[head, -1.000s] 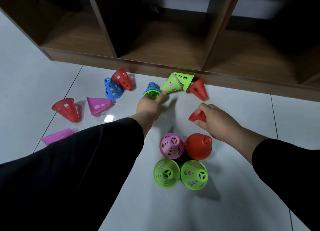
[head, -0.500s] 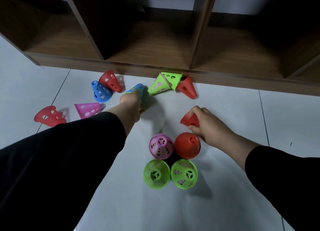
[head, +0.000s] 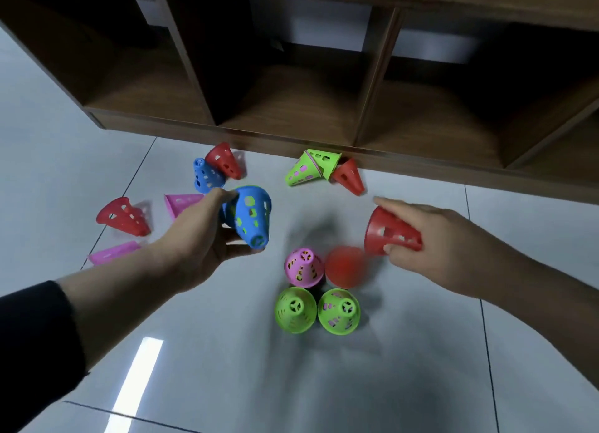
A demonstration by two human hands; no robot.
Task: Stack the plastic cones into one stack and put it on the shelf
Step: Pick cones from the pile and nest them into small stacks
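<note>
You're mid-gathering: your left hand point(head: 207, 238) grips the blue cone point(head: 251, 217), your right hand point(head: 434, 238) fingers pinch a red cone point(head: 387, 233) above the floor's four upright cones; next, nest them

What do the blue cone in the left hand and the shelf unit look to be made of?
Blue cone: moulded plastic by its look, smooth with a slight sheen, thin walls pierced by cut-out holes; green shows through them, perhaps a second cone nested inside. Shelf unit: brown wood-grain boards, matte; likely laminate or veneer, solid wood not excluded.
</note>
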